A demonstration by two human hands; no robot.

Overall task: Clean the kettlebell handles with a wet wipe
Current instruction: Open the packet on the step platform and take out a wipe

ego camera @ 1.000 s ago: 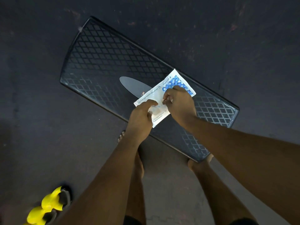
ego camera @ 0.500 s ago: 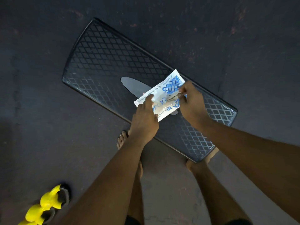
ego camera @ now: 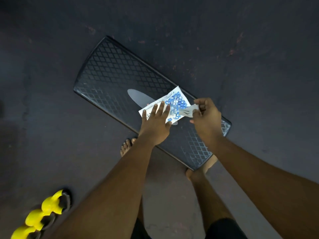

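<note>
Dark scuffed floor (ego camera: 51, 83) all round, with a black patterned board (ego camera: 110, 73) lying slantwise on it. Over the board's right half: right hand (ego camera: 207, 118), closed in a pinch of thumb and fingertips on a pale wet wipe (ego camera: 187, 112) trailing back toward its packet (ego camera: 177, 99). Just left of that, at the middle of the board: left hand (ego camera: 155, 125), open and flat, pressing the white-and-blue packet down with straight fingers.

Looks like drawing a single wipe free, with no cleaning begun yet. Likely to handle as thin, limp, damp and almost weightless. Prone to stretch, tear or bunch if yanked, or to drag a second sheet along. Best taken by a corner or edge and pulled low and steady. Packet probably light and slick, apt to slide on the board without that pressing hand.

Off the board's near edge: bare toes (ego camera: 126, 145) on the floor. Well away from the board, off its near left: yellow kettlebells (ego camera: 50, 204) in a row, with dark handles (ego camera: 66, 200) partly in sight and untouched. Probably heavy for their size and rounded, so apt to tip. Better steadied at the body with one hand and rubbed along the handle with the wipe wrapped round it. Too small and blurred to judge for grime.
</note>
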